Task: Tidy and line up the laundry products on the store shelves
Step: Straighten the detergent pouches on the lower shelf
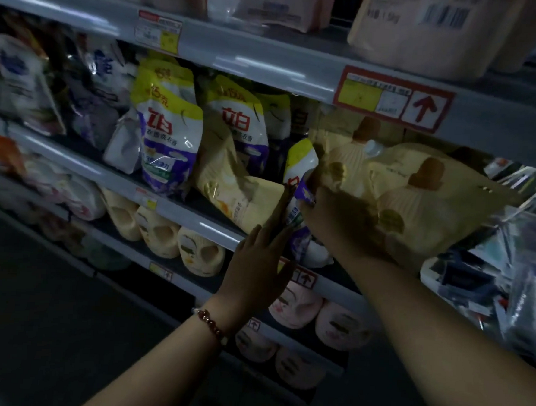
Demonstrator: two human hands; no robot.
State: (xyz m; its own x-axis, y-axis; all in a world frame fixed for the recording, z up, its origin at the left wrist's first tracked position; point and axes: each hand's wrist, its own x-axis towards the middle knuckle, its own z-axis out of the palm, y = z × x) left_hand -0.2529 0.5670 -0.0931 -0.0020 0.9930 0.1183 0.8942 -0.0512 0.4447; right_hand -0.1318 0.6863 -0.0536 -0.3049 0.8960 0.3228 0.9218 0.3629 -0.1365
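Four shelf levels are visible to us, and we take the middle shelf rail [178,208] as our landmark for every position below. Above this rail, on the level that carries the red arrow price tag [394,99], stand large pale pink refill bags [428,30]. Directly on the landmark level, toward its right end, a big yellow refill pouch [423,209] lies tilted with its white cap pointing up and left. Left of it, on the same level, a second yellow pouch [233,185] leans over, and behind that stand two upright white, yellow and purple detergent pouches [169,134] with red lettering. Below the rail we see cream jugs [161,234], and lower still, pink jugs [295,305]. Between the two yellow pouches, at the front edge of the landmark level, sits a small white and purple pouch [301,173], upright and slightly tipped. Our right hand [338,219] is on this small pouch and against the big yellow pouch; its fingers are hidden behind the packs, so we cannot tell whether they grip. Our left hand [258,265], in front of the rail, has straight fingers held together, their tips touching the small pouch's left side. A beaded bracelet [212,325] circles the left wrist.
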